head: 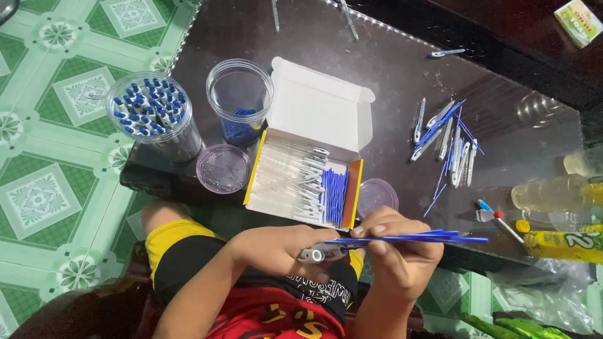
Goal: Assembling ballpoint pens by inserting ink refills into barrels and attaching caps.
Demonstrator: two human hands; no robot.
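Note:
My left hand [282,248] grips a grey-tipped clear pen barrel [321,253] in front of my chest. My right hand [396,248] pinches a bundle of thin blue refills [433,238] that stick out to the right; their left ends meet the barrel. Just above my hands lies an open white and yellow box [314,100] with clear barrels [286,179] and more blue refills [335,196] inside. Loose pen parts and refills [447,141] are scattered at the right on the dark glass table [402,69].
A clear jar of blue-capped pens [151,108] stands at the left, beside a clear cup [240,94] with a few blue pieces. Two round lids [223,168] [377,193] flank the box. A bottle [556,191] and a yellow package [562,245] sit at the right edge. Green tiled floor lies to the left.

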